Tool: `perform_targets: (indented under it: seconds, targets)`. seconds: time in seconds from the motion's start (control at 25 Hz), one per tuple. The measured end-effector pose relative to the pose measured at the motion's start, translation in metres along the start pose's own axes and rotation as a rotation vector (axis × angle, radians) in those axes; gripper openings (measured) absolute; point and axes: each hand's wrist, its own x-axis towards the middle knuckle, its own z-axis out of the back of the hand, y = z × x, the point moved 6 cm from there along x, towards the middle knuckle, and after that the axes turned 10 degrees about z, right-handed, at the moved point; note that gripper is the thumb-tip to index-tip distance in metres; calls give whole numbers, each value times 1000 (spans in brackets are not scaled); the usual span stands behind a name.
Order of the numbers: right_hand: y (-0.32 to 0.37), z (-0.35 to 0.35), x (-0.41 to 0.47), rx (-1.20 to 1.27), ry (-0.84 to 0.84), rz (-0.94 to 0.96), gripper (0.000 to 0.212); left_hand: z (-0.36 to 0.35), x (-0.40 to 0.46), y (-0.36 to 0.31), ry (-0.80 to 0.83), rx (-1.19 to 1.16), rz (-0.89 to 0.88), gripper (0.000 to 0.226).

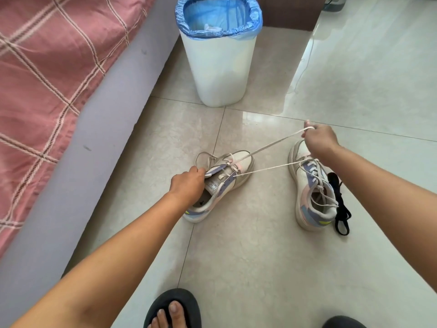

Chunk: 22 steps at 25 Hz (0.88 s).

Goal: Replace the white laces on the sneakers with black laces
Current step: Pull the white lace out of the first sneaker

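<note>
My right hand (319, 140), right of centre, is pinching the white lace (267, 147) taut; my left hand (186, 183) grips the left sneaker (220, 183) mid-frame. Yank too hard and it probably snags an eyelet or tips. Black laces (340, 207) wait beside the other sneaker (307, 192).

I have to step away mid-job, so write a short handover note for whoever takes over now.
Left hand grips the left sneaker at its tongue. Right hand holds the white lace, pulled taut out of that sneaker's lower eyelets. Right sneaker is fully laced in white on the floor. Black laces lie beside it, unused. Done: left sneaker partly unlaced. Left: finish unlacing both, thread black.
</note>
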Motion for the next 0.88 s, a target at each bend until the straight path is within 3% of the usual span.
perform_targets:
  seconds: [0.08,0.16,0.24,0.36,0.4,0.56,0.64,0.72,0.8,0.88]
  targets:
    - [12,20,-4,-553,-145,284,39,1,1,1,6,6,-4,25]
    - [24,29,-6,-708,-241,447,36,1,2,2,19,14,-13,26]
    - [23,23,3,-622,-50,437,30,1,3,3,32,8,-28,28]
    - [17,-6,-9,-369,511,239,20,1,4,3,48,-3,-46,27]
    - [23,-14,-16,-265,610,213,19,2,5,3,48,-4,-46,27]
    - [75,-33,-38,316,720,203,16,6,-3,-4,128,-59,-65,27]
    - [91,-44,-54,222,863,261,21,1,-9,-8,352,-200,-88,34]
    - [81,-54,-60,-147,887,320,30,7,-12,-9,555,-419,-64,49]
    - [58,-65,-61,-424,867,291,40,22,1,-14,433,-551,-62,43]
    - [38,-76,-68,-431,909,201,42,36,17,-29,172,-455,-132,44]
